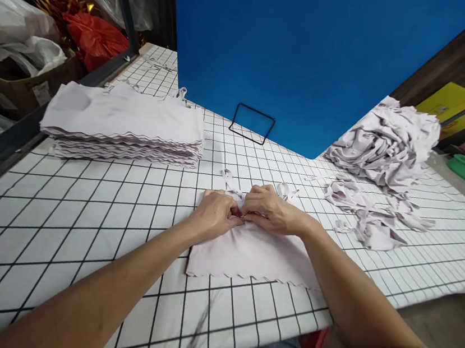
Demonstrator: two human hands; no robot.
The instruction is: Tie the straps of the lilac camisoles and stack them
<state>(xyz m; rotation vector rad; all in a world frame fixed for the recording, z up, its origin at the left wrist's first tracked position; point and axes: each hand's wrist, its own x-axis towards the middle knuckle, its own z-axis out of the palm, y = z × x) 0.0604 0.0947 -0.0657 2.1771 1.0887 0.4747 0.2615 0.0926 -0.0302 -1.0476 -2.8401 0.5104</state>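
Note:
A pale pink camisole top (251, 253) lies on the gridded table in front of me, its wavy hem toward me and its thin straps at the far side. My left hand (216, 214) pinches the fabric near the top's upper edge. Close beside it, my right hand (268, 209) pinches the same edge, thumbs almost touching. What lies exactly between the fingertips is partly hidden. A strap loop (228, 179) sticks out beyond the hands.
A neat stack of similar tops (125, 125) stands at the far left. On the right sits a crumpled heap of them (389, 140), with loose pieces (374, 224) nearer me. A large blue panel (305, 46) covers the back. Left of the table is a cardboard box (30, 86) with plastic bags.

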